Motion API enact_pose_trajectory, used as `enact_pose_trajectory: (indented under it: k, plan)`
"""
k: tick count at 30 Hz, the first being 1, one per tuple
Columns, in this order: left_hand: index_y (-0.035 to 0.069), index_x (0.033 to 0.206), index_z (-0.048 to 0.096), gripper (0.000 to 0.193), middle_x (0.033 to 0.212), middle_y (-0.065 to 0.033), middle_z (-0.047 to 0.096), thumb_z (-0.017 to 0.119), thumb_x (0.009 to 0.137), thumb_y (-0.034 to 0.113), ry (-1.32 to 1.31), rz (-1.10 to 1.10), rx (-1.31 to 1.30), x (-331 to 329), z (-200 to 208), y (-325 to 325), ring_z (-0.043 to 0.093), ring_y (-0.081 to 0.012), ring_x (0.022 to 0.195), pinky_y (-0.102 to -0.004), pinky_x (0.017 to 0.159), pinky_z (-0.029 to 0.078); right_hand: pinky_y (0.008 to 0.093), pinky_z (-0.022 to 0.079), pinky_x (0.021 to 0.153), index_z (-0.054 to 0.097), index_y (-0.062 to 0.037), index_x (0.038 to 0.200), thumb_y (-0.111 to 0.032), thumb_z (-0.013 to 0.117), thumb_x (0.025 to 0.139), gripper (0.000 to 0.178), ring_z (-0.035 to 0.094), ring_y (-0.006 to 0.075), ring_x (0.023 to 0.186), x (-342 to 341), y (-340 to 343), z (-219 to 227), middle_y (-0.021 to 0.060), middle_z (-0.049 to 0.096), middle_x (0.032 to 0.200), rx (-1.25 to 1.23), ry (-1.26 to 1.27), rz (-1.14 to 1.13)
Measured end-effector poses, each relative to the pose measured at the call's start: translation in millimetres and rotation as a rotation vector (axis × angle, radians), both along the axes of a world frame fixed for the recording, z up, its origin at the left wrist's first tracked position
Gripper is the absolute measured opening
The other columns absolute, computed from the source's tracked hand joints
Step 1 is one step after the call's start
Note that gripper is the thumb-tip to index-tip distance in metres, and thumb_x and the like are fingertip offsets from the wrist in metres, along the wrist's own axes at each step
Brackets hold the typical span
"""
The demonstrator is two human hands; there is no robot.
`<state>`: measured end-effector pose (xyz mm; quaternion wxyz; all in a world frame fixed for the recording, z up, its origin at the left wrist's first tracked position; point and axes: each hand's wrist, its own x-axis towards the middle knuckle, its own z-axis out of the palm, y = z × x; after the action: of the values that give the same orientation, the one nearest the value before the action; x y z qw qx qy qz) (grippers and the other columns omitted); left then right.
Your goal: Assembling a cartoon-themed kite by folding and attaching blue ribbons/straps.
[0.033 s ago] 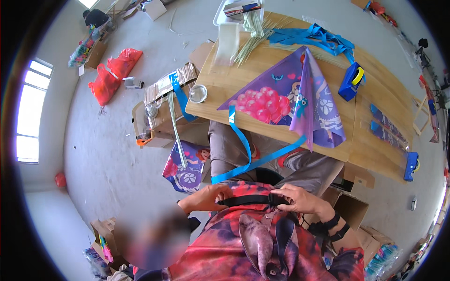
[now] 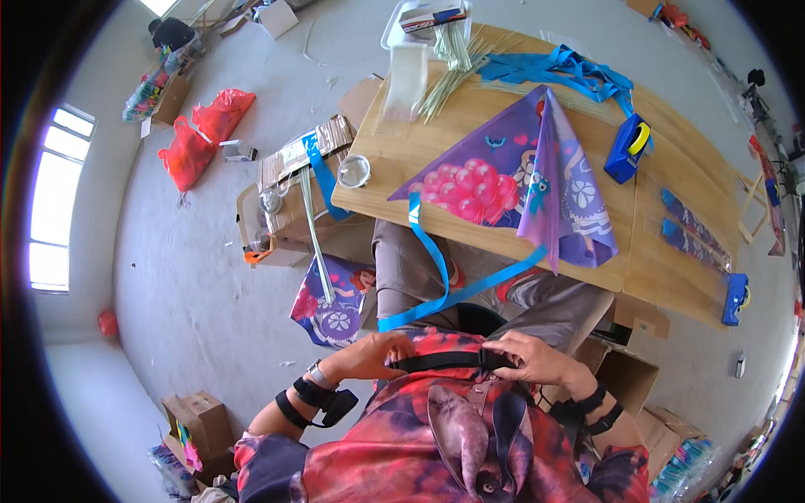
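Observation:
Both hands are at my waist, over the red patterned shirt (image 2: 377,427). My left hand (image 2: 376,355) is closed on one end of a black strap (image 2: 444,360) that runs across the waist. At the strap's other end, beside a black buckle (image 2: 484,359), the fingers of my right hand (image 2: 533,356) pinch it. In front of the hands a blue ribbon (image 2: 461,292) loops over my lap, up to the table edge. It meets a purple printed triangular kite (image 2: 470,186), whose right side is folded and which lies partly over that edge.
On the wooden table (image 2: 377,176) are a blue tape dispenser (image 2: 622,155), bunched blue ribbon (image 2: 562,71), thin pale sticks (image 2: 449,80) and a clear tape roll (image 2: 354,171). Left of my legs stand a cardboard box (image 2: 306,222) and another printed sheet (image 2: 331,306). Red bags (image 2: 201,134) lie on the floor.
A blurred round patch that covered my left forearm is gone, so the forearm with its black bands shows. Both hands and the strap stay in place.

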<state>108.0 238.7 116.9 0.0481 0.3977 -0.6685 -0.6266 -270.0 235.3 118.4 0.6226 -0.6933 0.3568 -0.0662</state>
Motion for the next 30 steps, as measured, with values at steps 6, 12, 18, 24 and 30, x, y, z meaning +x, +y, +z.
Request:
enact_pose_trajectory:
  k: [6, 12, 18, 24, 30]
  plan:
    - [0.006, 0.109, 0.07, 0.034, 0.092, -0.0084, 0.074, 0.083, 0.082, 0.022, -0.061, -0.179, 0.084, 15, -9, -21, 0.072, -0.0218, 0.087, -0.0351, 0.078, 0.057, 0.0339, 0.052, 0.088, 0.061, -0.0081, 0.139, -0.023, 0.076, 0.09, 0.053, 0.064, 0.0232, 0.099, 16, -1, -19, 0.0115, 0.061, 0.116, -0.16, -0.099, -0.013]
    - [0.007, 0.11, 0.07, 0.029, 0.096, -0.0093, 0.074, 0.081, 0.086, 0.02, -0.131, -0.281, -0.022, -3, -4, -83, 0.072, -0.0192, 0.085, -0.0358, 0.076, 0.057, 0.0381, 0.054, 0.083, 0.071, -0.0066, 0.122, -0.033, 0.076, 0.09, 0.042, 0.068, 0.0296, 0.094, -3, -28, -10, 0.0138, 0.068, 0.1, -0.042, -0.075, -0.15]
    - [0.003, 0.11, 0.067, 0.03, 0.105, -0.0182, 0.066, 0.077, 0.083, 0.011, -0.156, 0.379, -0.794, -26, -89, -201, 0.065, -0.0356, 0.1, -0.0436, 0.087, 0.052, 0.0447, 0.053, 0.08, 0.063, -0.0028, 0.103, -0.021, 0.079, 0.086, 0.03, 0.066, 0.033, 0.091, -71, -104, -107, 0.0167, 0.065, 0.096, -0.68, 0.483, -0.895]
    - [0.004, 0.111, 0.059, 0.037, 0.116, -0.0205, 0.058, 0.078, 0.08, 0.012, -0.569, 0.535, -0.938, -47, -132, -261, 0.053, -0.041, 0.11, -0.0497, 0.093, 0.046, 0.0479, 0.055, 0.084, 0.059, -0.0007, 0.105, -0.024, 0.083, 0.081, 0.041, 0.064, 0.0383, 0.104, -46, -141, -130, 0.0196, 0.06, 0.109, -0.696, 0.9, -0.882]
    - [0.003, 0.106, 0.066, 0.035, 0.089, -0.0147, 0.07, 0.08, 0.075, 0.014, -0.447, 0.605, -0.626, -43, -134, -282, 0.068, -0.0339, 0.087, -0.0436, 0.076, 0.053, 0.0499, 0.055, 0.083, 0.059, -0.0016, 0.102, -0.013, 0.077, 0.083, 0.028, 0.063, 0.0393, 0.106, -45, -138, -147, 0.0193, 0.058, 0.109, -0.597, 0.783, -0.956]
